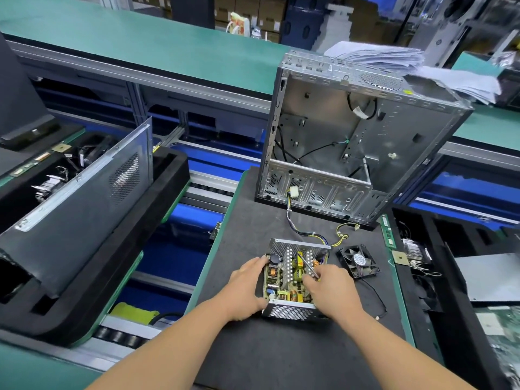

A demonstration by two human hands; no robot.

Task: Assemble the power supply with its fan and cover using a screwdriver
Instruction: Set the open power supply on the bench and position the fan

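Left hand (247, 282) grips the left wall of the open power supply (292, 280) on the desk (281, 356). Right hand (329, 288) is over the board & holds a thin metal screwdriver (308, 266), tip down inside. Fan (359, 260) lies loose just right of the unit, not mounted yet; no cover on it, and I can't tell which part is the cover. So task is early, approx. Behind stands an empty PC case (351, 130), its cables (306, 232) near the unit, could snag.
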